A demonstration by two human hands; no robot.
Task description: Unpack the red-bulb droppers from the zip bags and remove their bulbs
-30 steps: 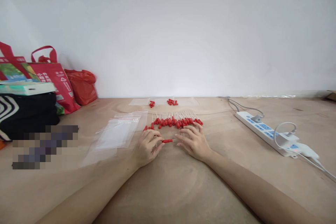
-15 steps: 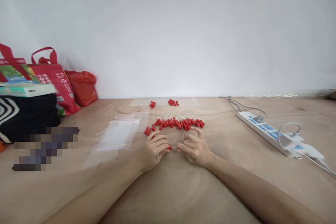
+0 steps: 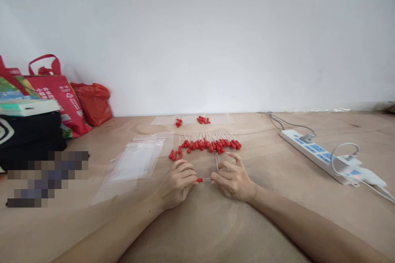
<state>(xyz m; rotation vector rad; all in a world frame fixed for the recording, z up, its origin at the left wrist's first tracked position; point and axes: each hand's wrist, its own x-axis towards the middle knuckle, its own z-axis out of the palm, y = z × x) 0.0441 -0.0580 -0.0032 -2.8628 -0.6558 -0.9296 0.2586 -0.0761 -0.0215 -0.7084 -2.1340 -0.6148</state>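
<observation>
Between my two hands lies a glass dropper [image 3: 206, 179] with a red rubber bulb [image 3: 200, 180]. My left hand [image 3: 180, 181] is closed, its fingertips pinching the bulb end. At the other end, the thumb and forefinger of my right hand [image 3: 233, 178] grip the clear glass tube, while its other fingers are bent above. More clear tubes [image 3: 216, 159] lie just beside the right fingers; whether the hand holds them I cannot tell. Beyond both hands spreads a row of droppers [image 3: 205, 144], red bulbs toward me. A few loose red bulbs [image 3: 175, 155] sit near the left knuckles.
Clear plastic zip bags [image 3: 132, 160] lie left of my hands. Further back are bagged red-bulbed droppers [image 3: 203, 120] by the wall. A white power strip [image 3: 321, 154] with cables stands right; red bags [image 3: 92, 102] and a black bag [image 3: 31, 139] stand left.
Both hands have shifted slightly toward me with the dropper, and a bit more of its glass shows between them. The camera view has also moved slightly.
</observation>
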